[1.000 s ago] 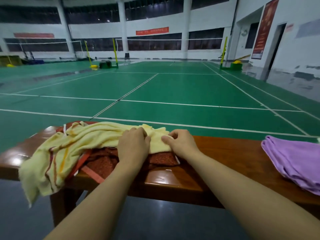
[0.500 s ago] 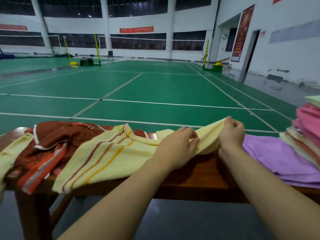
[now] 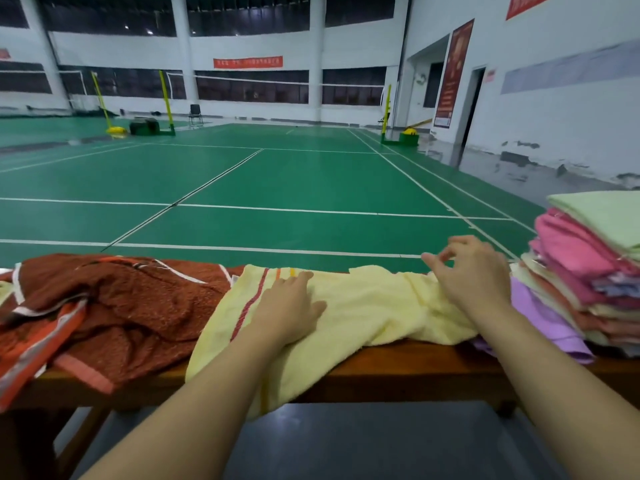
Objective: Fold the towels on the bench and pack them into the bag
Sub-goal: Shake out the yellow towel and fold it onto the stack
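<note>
Head view shows the yellow towel (image 3: 374, 306) lying spread out on the tabletop (image 3: 408, 362), with one side hanging over the near edge. The left hand (image 3: 289, 306) lies flat on it, fingers straight, pressing it down. The right hand (image 3: 471, 271) is over the towel's far right corner with its fingers loosely bent and apart; they hold nothing that I can see.

I think the step now is laying the towel flat so it can be folded. Next, the hands need to catch two corners and bring one end over onto the other.

I count one yellow towel, one dark red towel (image 3: 114, 306) in a heap to the left, one purple towel (image 3: 540, 317) to the right, and one stack of folded towels (image 3: 595, 265) on it. No bag is in sight.
</note>
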A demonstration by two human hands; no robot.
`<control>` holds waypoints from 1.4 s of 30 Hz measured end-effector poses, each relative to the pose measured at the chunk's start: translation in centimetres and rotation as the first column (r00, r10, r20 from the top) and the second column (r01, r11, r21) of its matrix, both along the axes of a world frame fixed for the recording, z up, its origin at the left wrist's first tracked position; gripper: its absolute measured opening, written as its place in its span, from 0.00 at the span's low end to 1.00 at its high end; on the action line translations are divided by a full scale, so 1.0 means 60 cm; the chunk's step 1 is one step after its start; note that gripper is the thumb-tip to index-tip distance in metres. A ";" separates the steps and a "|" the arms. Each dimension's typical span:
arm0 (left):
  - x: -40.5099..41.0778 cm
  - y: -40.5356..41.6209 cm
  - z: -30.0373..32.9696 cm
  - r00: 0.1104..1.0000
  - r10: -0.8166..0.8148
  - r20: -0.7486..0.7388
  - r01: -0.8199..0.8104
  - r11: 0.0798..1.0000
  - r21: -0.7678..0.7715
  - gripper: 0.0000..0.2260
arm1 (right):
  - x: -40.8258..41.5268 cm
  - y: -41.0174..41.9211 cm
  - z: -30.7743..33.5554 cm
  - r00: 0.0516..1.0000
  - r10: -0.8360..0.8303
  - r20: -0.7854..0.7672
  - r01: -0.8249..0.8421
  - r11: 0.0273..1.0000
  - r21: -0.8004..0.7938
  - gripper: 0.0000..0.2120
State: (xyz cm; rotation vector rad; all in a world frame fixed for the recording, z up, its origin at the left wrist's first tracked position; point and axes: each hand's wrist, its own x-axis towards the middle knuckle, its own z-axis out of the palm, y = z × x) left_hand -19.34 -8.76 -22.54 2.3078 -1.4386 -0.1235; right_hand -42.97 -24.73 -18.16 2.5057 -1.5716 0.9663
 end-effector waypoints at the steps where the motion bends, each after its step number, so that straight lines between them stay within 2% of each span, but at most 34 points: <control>1: 0.006 -0.002 0.000 1.000 -0.010 0.023 0.009 1.000 0.028 0.30 | 0.007 0.004 0.001 0.988 0.136 0.070 -0.138 0.990 0.027 0.13; 3: 0.014 -0.006 0.008 0.999 -0.027 -0.035 0.029 0.998 0.062 0.31 | 0.029 0.012 0.000 0.932 0.336 0.133 -0.353 0.927 0.129 0.07; 5: 0.020 -0.010 0.018 0.999 0.005 -0.054 -0.002 0.998 0.069 0.26 | 0.057 0.010 -0.006 0.915 0.393 0.091 -0.403 0.893 0.199 0.07; 7: 0.029 -0.012 0.023 0.992 0.123 -0.015 -0.123 0.992 -0.023 0.20 | 0.091 -0.001 -0.008 0.920 0.392 0.003 -0.376 0.881 0.288 0.10; 10: 0.056 -0.008 0.018 0.949 0.311 0.047 -0.294 0.930 -0.220 0.18 | 0.138 -0.026 -0.007 0.929 0.353 -0.106 -0.273 0.852 0.446 0.22; 12: 0.075 -0.001 0.008 0.918 0.394 0.051 -0.381 0.908 -0.173 0.25 | 0.158 -0.043 -0.012 0.937 0.299 -0.181 -0.176 0.851 0.495 0.27; 14: 0.086 0.001 -0.003 0.901 0.431 0.054 -0.429 0.902 -0.050 0.31 | 0.165 -0.058 -0.020 0.924 0.283 -0.257 -0.114 0.846 0.520 0.25; 16: 0.090 -0.003 -0.006 0.900 0.432 0.060 -0.433 0.901 -0.001 0.30 | 0.167 -0.070 -0.025 0.917 0.286 -0.280 -0.099 0.840 0.534 0.26; 19: 0.091 -0.007 -0.001 0.908 0.419 -0.003 -0.419 0.908 -0.014 0.22 | 0.164 -0.079 -0.023 0.924 0.273 -0.268 -0.090 0.836 0.542 0.30; 21: 0.089 -0.005 0.002 0.909 0.415 -0.047 -0.416 0.909 -0.017 0.18 | 0.159 -0.076 -0.016 0.943 0.279 -0.179 -0.135 0.815 0.563 0.27; 25: 0.100 -0.007 0.005 0.883 0.452 -0.129 -0.456 0.890 0.002 0.17 | 0.151 -0.066 0.015 0.967 0.208 0.148 -0.255 0.771 0.583 0.22; 27: 0.109 -0.004 0.012 0.872 0.456 -0.176 -0.463 0.886 0.005 0.18 | 0.144 -0.063 0.036 0.964 0.177 0.198 -0.262 0.755 0.601 0.19; 29: 0.114 0.004 0.022 0.866 0.427 -0.261 -0.451 0.892 -0.037 0.18 | 0.131 -0.067 0.054 0.941 0.192 0.280 -0.333 0.673 0.660 0.15; 31: 0.112 0.010 0.033 0.841 0.362 -0.401 -0.441 0.889 -0.122 0.21 | 0.115 -0.067 0.069 0.844 0.186 0.503 -0.527 0.459 0.715 0.13; 32: 0.108 0.014 0.040 0.819 0.325 -0.473 -0.444 0.881 -0.164 0.21 | 0.108 -0.067 0.075 0.774 0.131 0.620 -0.620 0.356 0.699 0.15; 34: 0.097 0.020 0.054 0.774 0.266 -0.575 -0.449 0.870 -0.201 0.20 | 0.097 -0.067 0.088 0.629 -0.013 0.778 -0.752 0.245 0.612 0.17; 36: 0.092 0.028 0.070 0.758 0.232 -0.610 -0.420 0.889 -0.183 0.19 | 0.092 -0.066 0.099 0.509 -0.111 0.853 -0.825 0.220 0.521 0.18; 40: 0.111 0.046 0.095 0.753 0.190 -0.630 -0.377 0.909 -0.176 0.14 | 0.085 -0.064 0.111 0.359 -0.137 0.923 -0.905 0.191 0.380 0.18; 42: 0.120 0.051 0.104 0.695 0.129 -0.707 -0.381 0.900 -0.210 0.13 | 0.085 -0.065 0.114 0.280 -0.187 0.941 -0.924 0.215 0.318 0.17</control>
